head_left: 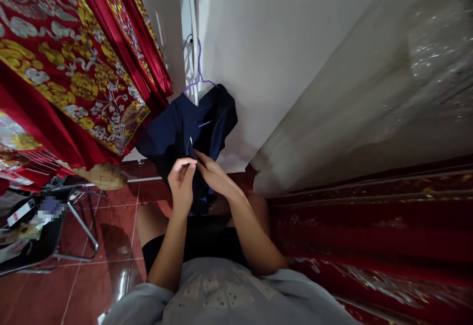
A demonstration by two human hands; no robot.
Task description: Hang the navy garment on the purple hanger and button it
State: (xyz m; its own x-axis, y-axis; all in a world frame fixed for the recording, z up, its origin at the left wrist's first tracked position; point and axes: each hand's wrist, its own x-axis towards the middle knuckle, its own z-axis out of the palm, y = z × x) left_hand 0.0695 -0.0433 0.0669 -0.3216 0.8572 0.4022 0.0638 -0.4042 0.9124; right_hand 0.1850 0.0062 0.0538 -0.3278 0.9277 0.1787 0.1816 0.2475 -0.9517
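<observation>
A dark navy shirt hangs on a purple wire hanger in front of me, its neck opening facing up. My left hand is closed, thumb and forefinger pinching the front edge of the cloth. Against it, from the right side, my right hand grips the same edge, with its fingertips partly hidden by the fabric. A small pale mark shows on the edge just above my fingers; I cannot make out what it is. The lower part of the shirt falls between my knees.
Red cloths with gold and silver embroidery hang at the left. A black folding chair holds a phone and other items on the red tile floor. Plastic sheeting and dark red fabric fill the right.
</observation>
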